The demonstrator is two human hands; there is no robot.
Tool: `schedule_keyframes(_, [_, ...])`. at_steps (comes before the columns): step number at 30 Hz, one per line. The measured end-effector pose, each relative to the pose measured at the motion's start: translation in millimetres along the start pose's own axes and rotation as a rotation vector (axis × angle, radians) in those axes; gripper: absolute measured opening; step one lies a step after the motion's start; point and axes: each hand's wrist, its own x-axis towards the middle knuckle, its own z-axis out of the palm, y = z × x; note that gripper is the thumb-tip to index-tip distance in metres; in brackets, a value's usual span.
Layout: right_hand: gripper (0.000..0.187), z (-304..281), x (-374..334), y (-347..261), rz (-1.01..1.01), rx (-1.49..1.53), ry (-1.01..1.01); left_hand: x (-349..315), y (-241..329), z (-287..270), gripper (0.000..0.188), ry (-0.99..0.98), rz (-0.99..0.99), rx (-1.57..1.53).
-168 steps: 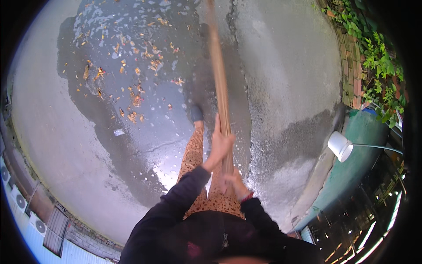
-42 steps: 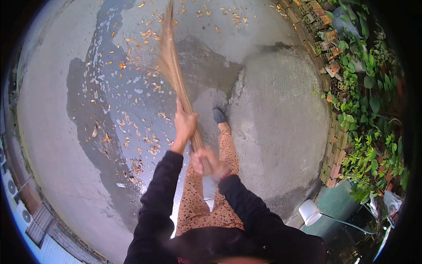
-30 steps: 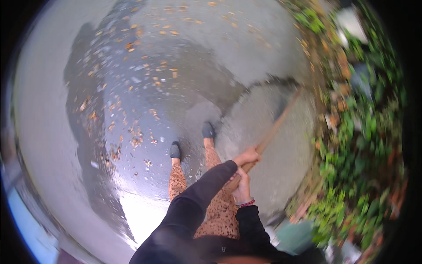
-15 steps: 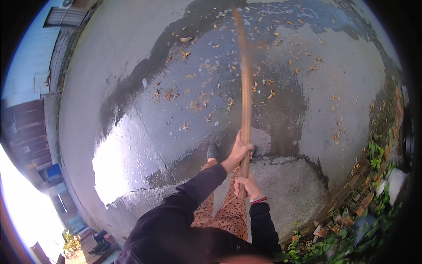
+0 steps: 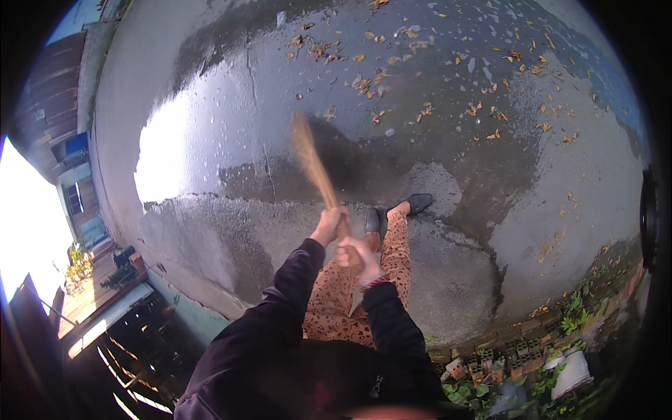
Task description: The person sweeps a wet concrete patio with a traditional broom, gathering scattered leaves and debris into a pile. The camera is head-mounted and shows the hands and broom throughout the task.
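With both hands I grip a long straw-coloured broom (image 5: 314, 166), tilted up and to the left over the wet concrete. Its far part is smeared by motion, so the bristles are hard to make out. Higher on the handle, my left hand (image 5: 328, 225) is closed around it. My right hand (image 5: 358, 257), with a red bracelet at the wrist, is closed around the handle lower down, near my thighs. Fallen yellow-brown leaves (image 5: 364, 85) lie scattered on the wet ground (image 5: 392, 150) beyond the broom.
A rough, raised concrete patch (image 5: 448, 287) lies around my legs. Several broken bricks (image 5: 497, 364), green plants (image 5: 465, 394) and a white sack (image 5: 572, 373) line the lower right edge. At left, a wall (image 5: 183, 308) and a dark slatted structure (image 5: 140, 350) stand.
The broom has swung from pointing straight ahead to the left and closer to me. Both hands have moved left with it, and the view has shifted toward the near ground and left wall.
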Motion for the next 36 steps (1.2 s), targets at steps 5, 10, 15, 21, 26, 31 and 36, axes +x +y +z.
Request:
schedule_keyframes(5, [0.011, -51, -122, -27, -0.572, -0.033, 0.092, -43, -15, 199, 0.077, -0.343, 0.101, 0.433])
schedule_keyframes(10, [0.01, 17, -117, -43, -0.674, -0.28, 0.424, -63, 43, 216, 0.08, -0.669, 0.222, 0.163])
schedule_keyframes(15, [0.022, 31, -61, 32, -0.309, -0.622, 0.498, -80, 45, 79, 0.083, -0.513, 0.349, 0.082])
schedule_keyframes(21, [0.008, 34, 18, 107, 0.188, -0.571, 0.195, -62, 2, -102, 0.088, 0.148, 0.125, 0.204])
schedule_keyframes(26, [0.012, 103, 118, 60, 0.224, -0.633, 0.297, 40, 38, -172, 0.031, 0.134, 0.021, 0.099])
schedule_keyframes(31, [0.012, 74, 68, -28, -0.137, -0.25, 0.217, 74, 87, -18, 0.061, 0.169, 0.161, 0.306])
schedule_keyframes(36, [0.015, 70, 44, -36, -0.742, -0.11, 0.336, 32, 143, 110, 0.081, -0.352, 0.376, 0.796])
